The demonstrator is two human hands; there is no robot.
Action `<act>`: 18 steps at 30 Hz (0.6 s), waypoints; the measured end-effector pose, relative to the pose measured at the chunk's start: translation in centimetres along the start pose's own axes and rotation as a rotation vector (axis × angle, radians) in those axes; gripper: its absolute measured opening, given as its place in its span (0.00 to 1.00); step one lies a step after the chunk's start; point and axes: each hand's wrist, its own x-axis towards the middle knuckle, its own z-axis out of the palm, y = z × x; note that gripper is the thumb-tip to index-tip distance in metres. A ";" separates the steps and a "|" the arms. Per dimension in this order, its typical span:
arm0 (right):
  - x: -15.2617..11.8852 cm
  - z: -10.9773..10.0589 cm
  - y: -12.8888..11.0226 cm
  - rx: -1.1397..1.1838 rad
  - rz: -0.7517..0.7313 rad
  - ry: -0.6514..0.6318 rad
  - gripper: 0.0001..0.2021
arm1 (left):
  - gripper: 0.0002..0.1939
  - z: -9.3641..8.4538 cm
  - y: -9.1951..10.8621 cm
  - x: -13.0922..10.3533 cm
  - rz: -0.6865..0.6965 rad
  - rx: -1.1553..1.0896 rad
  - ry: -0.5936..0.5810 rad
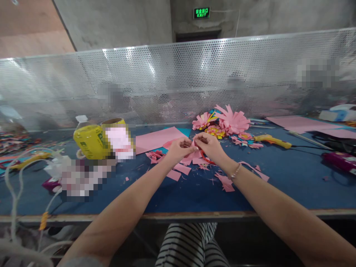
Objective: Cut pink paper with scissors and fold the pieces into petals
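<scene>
My left hand (180, 148) and my right hand (207, 146) meet over the middle of the blue table. Between their closed fingertips is a small piece of pink paper (194, 144), pinched from both sides. Loose pink paper scraps (182, 169) lie beneath and around the hands. Red handles of what look like scissors (207, 159) show just under my right hand. Behind my left hand rests a large pink sheet (152, 140), partly over a teal sheet. Pink, yellow and blue paper flowers (233, 120) are heaped beyond my right hand.
Left stand a yellow-labelled bottle (90, 139) and a yellow container (115, 135). A yellow glue gun (274, 141) with a black cord and a purple object (340, 162) lie right. Behind the table (180, 202) rises a perforated metal screen (144, 81).
</scene>
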 end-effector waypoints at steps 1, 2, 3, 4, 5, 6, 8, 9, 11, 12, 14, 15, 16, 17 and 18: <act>0.0 0.0 0.0 0.022 0.020 -0.005 0.03 | 0.15 0.0 -0.1 0.0 0.019 0.017 0.002; 0.0 0.1 0.0 0.045 0.038 -0.014 0.03 | 0.15 0.0 -0.1 0.0 0.042 0.032 0.007; 0.0 0.1 0.0 0.068 0.051 -0.026 0.04 | 0.14 0.0 -0.1 0.0 0.064 0.053 0.015; 0.0 0.2 0.0 0.091 0.061 -0.045 0.04 | 0.13 -0.1 -0.1 0.0 0.083 0.082 0.028; 0.0 0.2 0.0 0.114 0.065 -0.065 0.05 | 0.14 -0.2 -0.1 0.0 0.094 0.118 0.044; 0.0 0.3 0.0 0.131 0.066 -0.084 0.05 | 0.14 -0.2 -0.1 0.0 0.095 0.158 0.058; 0.0 0.4 0.2 0.147 0.071 -0.108 0.06 | 0.14 -0.4 -0.2 -0.1 0.087 0.218 0.067; 0.0 0.5 0.3 0.139 0.073 -0.113 0.06 | 0.13 -0.4 -0.2 -0.1 0.082 0.231 0.062; 0.0 0.5 0.4 0.102 0.065 -0.121 0.08 | 0.11 -0.5 -0.1 -0.1 0.073 0.229 0.043; -0.1 0.5 0.4 0.081 0.054 -0.123 0.08 | 0.11 -0.5 -0.1 -0.1 0.068 0.223 0.032; -0.1 0.5 0.3 0.052 0.020 -0.122 0.09 | 0.11 -0.4 0.0 -0.2 0.049 0.215 0.011; -0.1 0.5 0.2 0.047 0.006 -0.121 0.09 | 0.11 -0.4 0.2 -0.3 0.036 0.218 0.007; -0.1 0.4 0.1 0.046 0.000 -0.122 0.09 | 0.12 -0.4 0.3 -0.3 0.025 0.227 0.006; -0.1 0.4 0.0 0.047 0.000 -0.125 0.09 | 0.13 -0.3 0.4 -0.4 0.015 0.239 0.007; -0.1 0.3 -0.1 0.049 0.004 -0.128 0.09 | 0.13 -0.3 0.5 -0.4 0.009 0.247 0.012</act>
